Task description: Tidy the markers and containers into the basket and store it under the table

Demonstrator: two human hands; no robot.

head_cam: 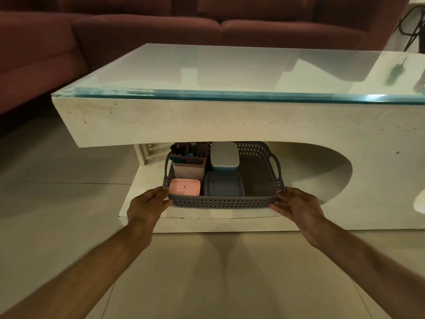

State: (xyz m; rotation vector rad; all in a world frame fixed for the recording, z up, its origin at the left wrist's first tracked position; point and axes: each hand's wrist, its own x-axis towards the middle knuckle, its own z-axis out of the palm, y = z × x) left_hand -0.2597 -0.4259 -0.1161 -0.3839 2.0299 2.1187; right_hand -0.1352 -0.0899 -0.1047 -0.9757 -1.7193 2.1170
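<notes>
- The grey lattice basket (pixel 222 202) sits on the white lower shelf (pixel 142 199) of the table (pixel 161 120), its rear half already under the thick tabletop and its front wall level with the hands.
- The left hand (pixel 147 207) has its fingers curled around the basket's near left corner; the right hand (pixel 299 206) grips the near right corner likewise, so both are closed on the front rim.
- The basket's long axis runs left to right, parallel to the table's front edge, and the hands sit at its two ends, about equally near.
- Inside the basket, a pink tub of markers (pixel 188 161) stands at rear left, a white-lidded container (pixel 225 155) beside it, a pink-lidded box (pixel 184 187) at front left, and a blue-grey container (pixel 223 184) at front middle.
- The open recess lies straight beyond the basket, away from the fingers, so the remaining move is judged a level push forward, both hands evenly, or the basket may skew.
</notes>
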